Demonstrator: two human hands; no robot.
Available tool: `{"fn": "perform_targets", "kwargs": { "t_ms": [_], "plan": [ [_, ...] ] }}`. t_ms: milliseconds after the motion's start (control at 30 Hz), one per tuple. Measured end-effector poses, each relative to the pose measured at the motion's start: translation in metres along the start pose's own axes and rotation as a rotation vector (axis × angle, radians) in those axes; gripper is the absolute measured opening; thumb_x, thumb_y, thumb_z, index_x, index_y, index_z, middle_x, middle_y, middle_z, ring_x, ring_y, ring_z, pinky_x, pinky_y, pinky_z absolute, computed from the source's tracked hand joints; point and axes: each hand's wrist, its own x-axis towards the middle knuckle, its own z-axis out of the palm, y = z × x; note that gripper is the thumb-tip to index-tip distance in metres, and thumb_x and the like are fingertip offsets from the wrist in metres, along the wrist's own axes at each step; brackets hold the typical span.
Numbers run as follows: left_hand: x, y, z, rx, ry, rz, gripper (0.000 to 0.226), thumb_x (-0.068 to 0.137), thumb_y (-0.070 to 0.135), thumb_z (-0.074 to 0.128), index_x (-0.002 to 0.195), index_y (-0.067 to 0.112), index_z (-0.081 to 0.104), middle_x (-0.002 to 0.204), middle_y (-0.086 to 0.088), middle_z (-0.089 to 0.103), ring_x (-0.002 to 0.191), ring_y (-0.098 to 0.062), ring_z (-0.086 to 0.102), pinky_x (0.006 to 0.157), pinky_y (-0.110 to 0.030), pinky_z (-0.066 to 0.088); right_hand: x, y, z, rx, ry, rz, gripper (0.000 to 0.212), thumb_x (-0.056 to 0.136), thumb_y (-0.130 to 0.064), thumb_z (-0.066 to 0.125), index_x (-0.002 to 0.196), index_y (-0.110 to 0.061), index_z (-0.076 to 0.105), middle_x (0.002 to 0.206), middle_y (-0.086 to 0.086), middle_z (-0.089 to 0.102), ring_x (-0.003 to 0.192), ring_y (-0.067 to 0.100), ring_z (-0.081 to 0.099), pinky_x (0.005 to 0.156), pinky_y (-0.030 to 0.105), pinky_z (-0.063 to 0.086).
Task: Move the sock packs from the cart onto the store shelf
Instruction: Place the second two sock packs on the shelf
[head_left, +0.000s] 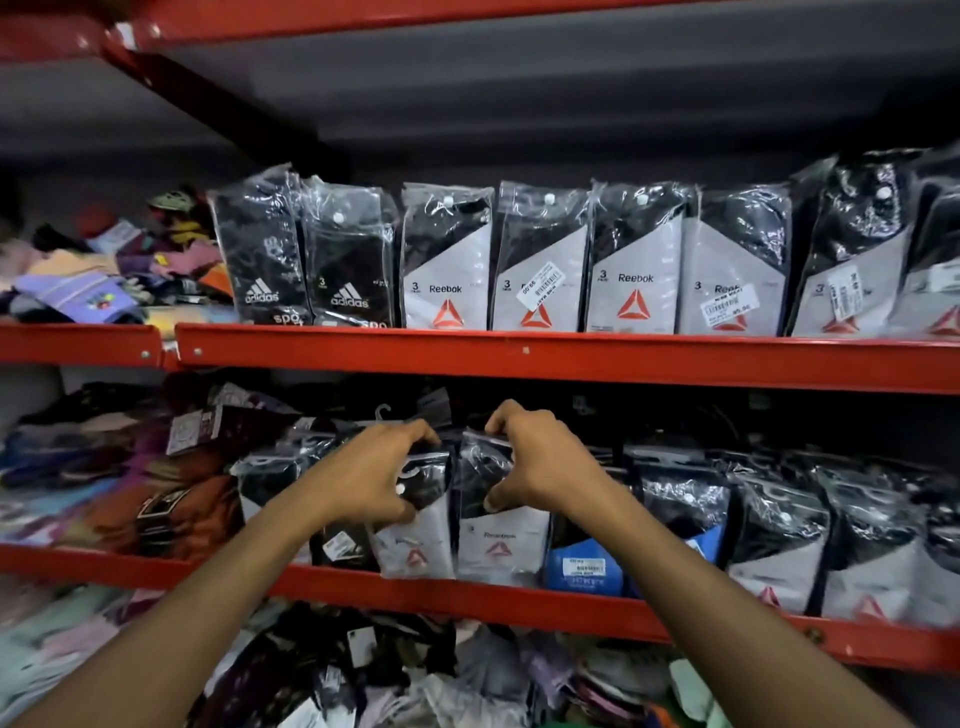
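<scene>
Two black-and-grey Reebok sock packs in clear plastic stand upright on the middle shelf (467, 597) with the red front rail. My left hand (374, 478) grips the top of the left pack (415, 551). My right hand (530, 462) grips the top of the right pack (501, 545), thumb on its front and fingers over its upper edge. The two packs touch side by side. The cart is out of view.
More Reebok packs (779, 540) and a blue-labelled pack (584, 569) stand to the right on the same shelf. The upper shelf (519, 358) carries rows of Adidas and Reebok packs. Loose colourful socks lie at the left (130, 499) and on the shelf below.
</scene>
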Motion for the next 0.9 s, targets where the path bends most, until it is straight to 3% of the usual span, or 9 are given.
{"fn": "perform_targets", "kwargs": {
  "t_ms": [100,233,367,467,733,800,900],
  "plan": [
    [0.018,-0.007,0.009,0.014,-0.006,-0.004,0.086,0.054,0.025,0.086,0.131,0.027,0.049,0.127,-0.002,0.062,0.109,-0.021,0.063,0.086,-0.044,0.057,0.018,0.007,0.012,0.010,-0.049,0.041,0.080,0.056,-0.025,0.096,0.121,-0.018,0.050,0.112,0.006,0.059,0.087,0.025,0.060,0.065,0.031,0.044],
    [0.039,-0.013,0.026,0.043,-0.045,0.002,0.088,0.052,0.027,0.089,0.131,0.024,0.049,0.119,-0.003,0.067,0.105,-0.022,0.065,0.084,-0.044,0.058,0.034,0.021,0.030,0.015,-0.106,0.092,0.084,0.056,-0.023,0.096,0.127,-0.015,0.050,0.125,0.009,0.057,0.105,0.030,0.062,0.072,0.031,0.047],
    [0.048,-0.014,0.042,0.045,-0.088,-0.002,0.083,0.057,0.020,0.090,0.129,0.021,0.050,0.118,-0.006,0.067,0.103,-0.026,0.066,0.084,-0.047,0.060,0.037,0.030,0.046,-0.016,-0.134,0.097,0.083,0.055,-0.025,0.096,0.125,-0.014,0.051,0.126,0.008,0.058,0.107,0.029,0.062,0.084,0.038,0.055],
    [0.052,-0.018,0.050,0.030,-0.128,-0.016,0.086,0.060,0.019,0.091,0.134,0.020,0.048,0.125,-0.006,0.064,0.107,-0.026,0.066,0.087,-0.047,0.059,0.039,0.034,0.053,-0.050,-0.153,0.106,0.084,0.056,-0.028,0.095,0.125,-0.014,0.050,0.122,0.008,0.059,0.104,0.031,0.062,0.084,0.043,0.056],
    [0.053,-0.023,0.057,0.073,-0.065,0.049,0.092,0.069,0.019,0.086,0.149,0.015,0.039,0.143,-0.006,0.051,0.130,-0.024,0.051,0.104,-0.039,0.049,0.029,0.040,0.058,-0.170,0.010,-0.038,0.090,0.055,-0.041,0.093,0.132,-0.017,0.055,0.127,0.008,0.064,0.116,0.031,0.058,0.088,0.041,0.055],
    [0.048,-0.024,0.058,0.075,-0.040,0.057,0.094,0.071,0.029,0.088,0.150,0.016,0.038,0.146,-0.003,0.050,0.133,-0.023,0.049,0.107,-0.041,0.048,0.021,0.040,0.060,-0.167,0.076,-0.072,0.087,0.063,-0.046,0.088,0.136,-0.017,0.052,0.132,0.005,0.062,0.121,0.029,0.055,0.092,0.042,0.053],
    [0.042,-0.023,0.055,0.101,-0.006,0.057,0.085,0.081,0.031,0.081,0.152,0.017,0.036,0.152,-0.003,0.047,0.138,-0.023,0.044,0.112,-0.042,0.044,0.012,0.040,0.065,-0.159,0.176,-0.105,0.065,0.084,-0.047,0.072,0.139,-0.021,0.050,0.132,0.002,0.064,0.118,0.027,0.059,0.091,0.041,0.053]
  ]
}}
